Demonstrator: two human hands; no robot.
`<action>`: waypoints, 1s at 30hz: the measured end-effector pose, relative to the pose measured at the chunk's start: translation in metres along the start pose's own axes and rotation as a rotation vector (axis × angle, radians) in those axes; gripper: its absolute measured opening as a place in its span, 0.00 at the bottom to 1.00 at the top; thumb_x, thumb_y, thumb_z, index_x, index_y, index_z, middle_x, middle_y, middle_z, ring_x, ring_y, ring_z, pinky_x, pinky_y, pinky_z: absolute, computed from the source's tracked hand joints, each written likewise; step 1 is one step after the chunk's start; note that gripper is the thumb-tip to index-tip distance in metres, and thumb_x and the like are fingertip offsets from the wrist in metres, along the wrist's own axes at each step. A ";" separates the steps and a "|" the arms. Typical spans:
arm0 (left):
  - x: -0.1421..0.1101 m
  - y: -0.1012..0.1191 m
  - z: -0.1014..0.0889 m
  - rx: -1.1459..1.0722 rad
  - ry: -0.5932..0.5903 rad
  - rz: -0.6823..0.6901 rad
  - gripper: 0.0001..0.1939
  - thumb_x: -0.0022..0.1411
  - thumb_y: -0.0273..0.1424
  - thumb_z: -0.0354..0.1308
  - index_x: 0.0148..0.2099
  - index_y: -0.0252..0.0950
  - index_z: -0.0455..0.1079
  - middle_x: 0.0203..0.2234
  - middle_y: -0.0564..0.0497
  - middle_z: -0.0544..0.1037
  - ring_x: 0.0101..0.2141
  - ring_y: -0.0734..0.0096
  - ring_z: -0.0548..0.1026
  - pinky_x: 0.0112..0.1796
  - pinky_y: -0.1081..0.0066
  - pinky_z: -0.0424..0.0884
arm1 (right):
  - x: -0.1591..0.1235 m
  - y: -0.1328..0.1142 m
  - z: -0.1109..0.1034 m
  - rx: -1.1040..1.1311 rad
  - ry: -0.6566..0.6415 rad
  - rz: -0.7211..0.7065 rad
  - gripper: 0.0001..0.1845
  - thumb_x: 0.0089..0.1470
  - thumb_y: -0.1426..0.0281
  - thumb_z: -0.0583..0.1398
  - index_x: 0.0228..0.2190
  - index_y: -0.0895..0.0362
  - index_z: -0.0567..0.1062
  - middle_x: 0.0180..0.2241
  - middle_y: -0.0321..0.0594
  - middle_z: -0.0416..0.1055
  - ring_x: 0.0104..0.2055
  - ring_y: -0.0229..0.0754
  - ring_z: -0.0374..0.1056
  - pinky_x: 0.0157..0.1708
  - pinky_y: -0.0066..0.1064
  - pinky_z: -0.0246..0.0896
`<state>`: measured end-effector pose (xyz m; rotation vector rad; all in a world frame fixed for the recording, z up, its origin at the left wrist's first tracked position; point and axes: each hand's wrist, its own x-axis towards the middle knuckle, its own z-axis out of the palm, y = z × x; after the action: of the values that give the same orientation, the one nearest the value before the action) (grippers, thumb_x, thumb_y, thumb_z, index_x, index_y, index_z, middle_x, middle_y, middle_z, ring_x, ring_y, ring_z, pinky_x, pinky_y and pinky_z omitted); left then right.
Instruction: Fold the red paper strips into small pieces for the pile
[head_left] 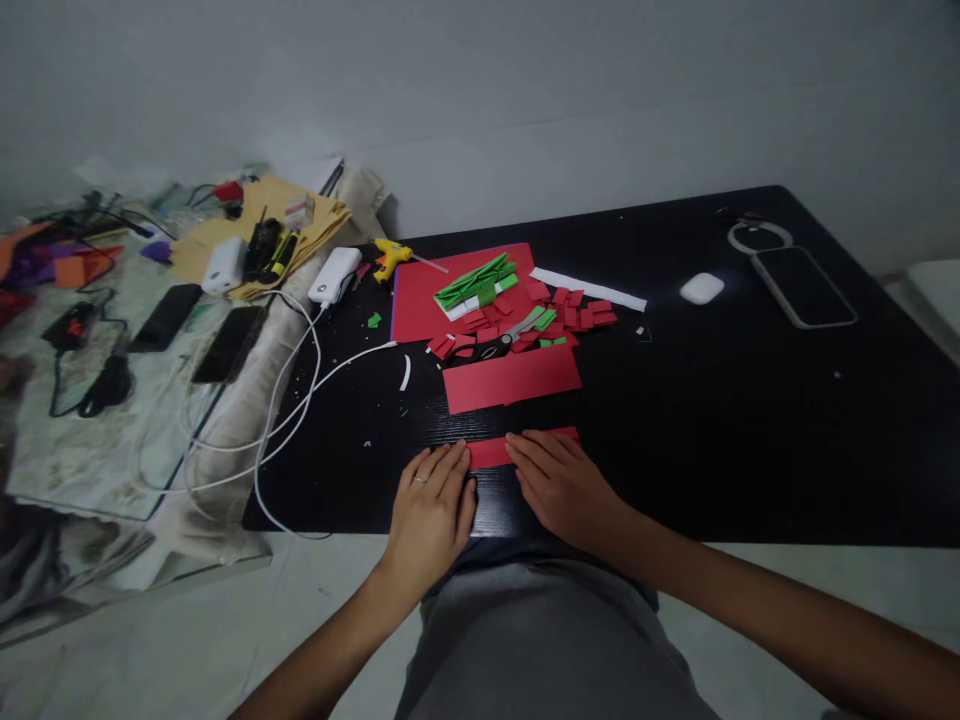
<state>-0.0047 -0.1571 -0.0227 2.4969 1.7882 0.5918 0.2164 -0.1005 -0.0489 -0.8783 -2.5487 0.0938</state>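
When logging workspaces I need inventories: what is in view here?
Near strip: 1, red, front centre
Far strip: 1, red, centre
Sheet: 1, red, beyond strips
Folded paper: several, green, on sheet
Small pieces: many, red and green, centre
Scissors: 1, dark-handled, among pieces
Long strip: 1, white, right of sheet
Glue gun: 1, yellow, by sheet
Blocks: 2, white, left
Cables: several, white and black, left
Case: 1, white, right
Flat devices: 3, dark, two left, one right
Loop: 1, pale, right
Papers: several, yellow, left
Tools: several, yellow and black, left
Scraps: several, orange and purple, left
Tables: 2, black centre, pale left
Clothing: some, grey, bottom
Left hand: 1, on near strip's left
Right hand: 1, on near strip's right
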 end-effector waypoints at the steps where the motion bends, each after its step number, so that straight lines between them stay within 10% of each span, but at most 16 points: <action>1: -0.002 -0.001 0.000 0.001 0.003 0.002 0.19 0.70 0.26 0.55 0.60 0.33 0.72 0.57 0.41 0.78 0.55 0.53 0.76 0.58 0.49 0.68 | 0.000 0.000 -0.001 0.000 0.002 0.004 0.19 0.64 0.76 0.57 0.55 0.66 0.76 0.57 0.53 0.75 0.57 0.55 0.69 0.54 0.48 0.68; 30: 0.014 -0.024 0.012 -0.061 0.048 -0.019 0.16 0.72 0.25 0.55 0.59 0.34 0.72 0.49 0.41 0.80 0.47 0.56 0.75 0.48 0.57 0.72 | 0.041 0.002 0.008 0.341 0.020 0.118 0.14 0.66 0.79 0.56 0.47 0.61 0.79 0.43 0.49 0.73 0.45 0.49 0.66 0.48 0.43 0.71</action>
<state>-0.0189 -0.1330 -0.0355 2.4445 1.7786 0.6995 0.1857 -0.0736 -0.0409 -0.8849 -2.3618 0.5355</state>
